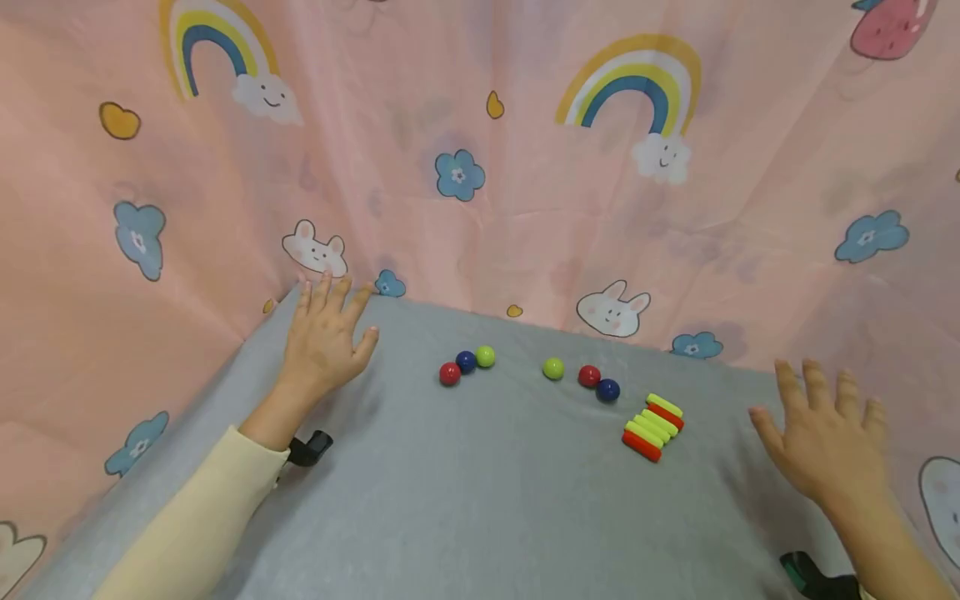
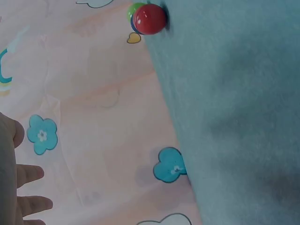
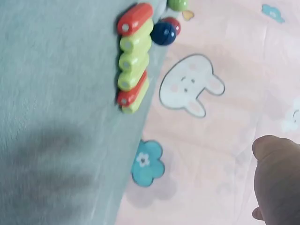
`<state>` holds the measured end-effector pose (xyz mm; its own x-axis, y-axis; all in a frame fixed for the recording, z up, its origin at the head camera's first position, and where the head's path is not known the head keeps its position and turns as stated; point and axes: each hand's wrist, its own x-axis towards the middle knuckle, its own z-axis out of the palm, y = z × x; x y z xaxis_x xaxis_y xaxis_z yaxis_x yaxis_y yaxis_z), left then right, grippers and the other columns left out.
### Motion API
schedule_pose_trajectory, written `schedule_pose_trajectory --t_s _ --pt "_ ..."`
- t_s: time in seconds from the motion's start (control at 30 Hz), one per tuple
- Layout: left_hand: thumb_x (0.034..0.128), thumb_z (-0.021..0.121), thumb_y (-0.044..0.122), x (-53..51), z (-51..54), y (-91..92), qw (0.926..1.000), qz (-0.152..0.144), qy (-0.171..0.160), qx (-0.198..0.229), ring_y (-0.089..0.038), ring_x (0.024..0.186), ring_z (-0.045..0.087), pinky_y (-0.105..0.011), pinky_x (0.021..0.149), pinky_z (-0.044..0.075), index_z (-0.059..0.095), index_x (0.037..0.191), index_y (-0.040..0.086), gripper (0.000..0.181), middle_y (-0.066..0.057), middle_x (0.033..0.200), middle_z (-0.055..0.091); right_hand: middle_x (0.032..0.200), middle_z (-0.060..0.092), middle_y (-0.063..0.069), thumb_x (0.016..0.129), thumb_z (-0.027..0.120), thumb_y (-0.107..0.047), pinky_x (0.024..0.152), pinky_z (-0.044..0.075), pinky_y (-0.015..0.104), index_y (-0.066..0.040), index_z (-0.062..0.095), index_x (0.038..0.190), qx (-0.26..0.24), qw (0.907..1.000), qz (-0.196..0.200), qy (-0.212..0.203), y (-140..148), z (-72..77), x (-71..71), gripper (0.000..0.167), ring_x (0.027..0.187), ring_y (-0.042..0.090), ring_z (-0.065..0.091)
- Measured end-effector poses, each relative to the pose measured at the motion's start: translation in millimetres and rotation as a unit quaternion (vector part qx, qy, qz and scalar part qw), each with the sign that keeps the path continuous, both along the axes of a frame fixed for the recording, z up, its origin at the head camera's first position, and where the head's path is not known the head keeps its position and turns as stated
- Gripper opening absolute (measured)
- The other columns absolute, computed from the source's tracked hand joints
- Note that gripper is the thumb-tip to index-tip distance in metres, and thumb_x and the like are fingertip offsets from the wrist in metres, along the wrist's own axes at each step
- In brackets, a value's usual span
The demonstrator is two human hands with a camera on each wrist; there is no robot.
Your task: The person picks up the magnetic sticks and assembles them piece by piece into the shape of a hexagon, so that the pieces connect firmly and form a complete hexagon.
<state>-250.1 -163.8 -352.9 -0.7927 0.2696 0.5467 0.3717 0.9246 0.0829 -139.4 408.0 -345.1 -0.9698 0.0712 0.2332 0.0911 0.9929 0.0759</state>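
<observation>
My left hand (image 1: 324, 342) is held over the grey cloth on the left, fingers spread and holding nothing. On the far right my right hand (image 1: 832, 433) is likewise spread, with nothing in it. Nearest the left hand is a row of balls: red (image 1: 450, 374), blue (image 1: 467, 362) and green (image 1: 485, 357). Farther right are a second green ball (image 1: 553, 368), standing apart, and a red ball (image 1: 589, 377) beside a blue ball (image 1: 608, 390). Between those and the right hand, several red and yellow-green rods (image 3: 133, 61) lie side by side in a row.
A grey cloth (image 1: 480, 500) covers the surface. Behind it and to the left hangs a pink sheet (image 1: 375, 100) printed with rainbows, clouds and rabbits. Dark straps with a camera sit at the left wrist (image 1: 309, 450) and right wrist (image 1: 817, 579).
</observation>
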Motion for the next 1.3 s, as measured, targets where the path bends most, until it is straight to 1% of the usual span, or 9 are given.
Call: schedule_pose_trajectory --t_s 0.1,0.27,0.43,0.53,0.63,0.73,0.97,1.1,1.3 --pt "0.0885 0.054 0.038 1.2 0.8 5.7 0.9999 -0.007 0.011 0.006 -0.048 0.136 0.035 -0.062 0.112 0.021 0.050 0.139 0.011 0.057 -0.023 0.141 0.048 0.153 0.013 0.033 0.097 0.044 -0.052 0.104 0.006 0.075 -0.008 0.010 0.154 -0.004 0.9994 0.031 0.013 -9.0 1.5 -1.1 0.080 0.136 0.060 0.006" --pt "0.0857 0.058 0.038 0.3 -5.7 18.0 0.9993 -0.030 0.006 0.023 -0.046 0.130 0.043 -0.061 0.102 0.037 0.054 0.136 0.011 0.057 -0.021 0.136 0.053 0.137 0.041 0.032 0.093 0.057 -0.043 0.093 0.030 0.073 0.000 0.040 0.140 -0.018 0.9970 0.074 0.013 -32.8 -2.9 -3.3 0.065 0.120 0.056 0.037" --pt "0.0846 0.061 0.040 -1.2 -16.5 30.9 0.9966 -0.056 -0.035 0.049 -0.039 0.123 0.051 -0.057 0.093 0.045 0.056 0.133 0.009 0.058 -0.017 0.131 0.058 0.121 0.056 0.029 0.087 0.067 -0.032 0.085 0.042 0.067 0.000 0.059 0.122 -0.062 0.9931 0.099 -0.011 -57.2 -12.1 -5.3 0.047 0.106 0.050 0.052" --pt "0.0852 0.062 0.041 -3.0 -23.9 38.4 0.9930 -0.070 -0.071 0.064 -0.036 0.119 0.054 -0.053 0.094 0.046 0.057 0.132 0.007 0.058 -0.015 0.128 0.060 0.113 0.061 0.027 0.084 0.070 -0.026 0.080 0.048 0.061 0.000 0.064 0.114 -0.097 0.9888 0.111 -0.022 -67.3 -20.3 -7.3 0.040 0.098 0.045 0.058" --pt "0.0861 0.062 0.042 -4.8 -31.5 46.5 0.9863 -0.081 -0.118 0.082 -0.034 0.119 0.055 -0.050 0.098 0.045 0.056 0.132 0.008 0.057 -0.012 0.129 0.060 0.106 0.065 0.023 0.082 0.072 -0.023 0.072 0.053 0.052 -0.002 0.067 0.108 -0.120 0.9848 0.120 -0.037 -74.3 -29.6 -9.1 0.034 0.087 0.037 0.061" --pt "0.0863 0.062 0.042 -6.6 -38.4 55.0 0.9766 -0.088 -0.165 0.107 -0.030 0.117 0.056 -0.047 0.098 0.046 0.057 0.132 0.010 0.056 -0.010 0.129 0.061 0.097 0.066 0.015 0.080 0.074 -0.022 0.067 0.053 0.045 -0.004 0.069 0.101 -0.134 0.9801 0.134 -0.058 -79.9 -37.4 -11.4 0.028 0.081 0.029 0.061" --pt "0.0855 0.067 0.039 -11.1 -50.2 73.4 0.9545 -0.085 -0.241 0.153 -0.024 0.104 0.061 -0.042 0.085 0.051 0.060 0.127 0.012 0.050 -0.008 0.120 0.062 0.085 0.066 0.006 0.076 0.078 -0.017 0.068 0.053 0.041 -0.005 0.068 0.094 -0.150 0.9738 0.149 -0.084 -88.2 -48.1 -14.9 0.024 0.075 0.019 0.059" --pt "0.0844 0.070 0.037 -14.1 -55.6 79.8 0.9450 -0.084 -0.267 0.169 -0.024 0.100 0.061 -0.040 0.084 0.051 0.061 0.125 0.012 0.049 -0.008 0.119 0.062 0.082 0.064 0.005 0.075 0.079 -0.014 0.068 0.053 0.040 -0.004 0.069 0.094 -0.152 0.9727 0.147 -0.095 -89.0 -51.5 -16.5 0.024 0.073 0.018 0.056" --pt "0.0846 0.071 0.035 -18.6 -62.3 85.8 0.9399 -0.084 -0.283 0.171 -0.022 0.099 0.062 -0.039 0.085 0.051 0.062 0.124 0.013 0.045 -0.007 0.120 0.062 0.086 0.066 0.008 0.074 0.078 -0.012 0.069 0.054 0.040 -0.002 0.069 0.095 -0.155 0.9725 0.139 -0.105 -88.6 -55.0 -18.5 0.025 0.073 0.017 0.057"
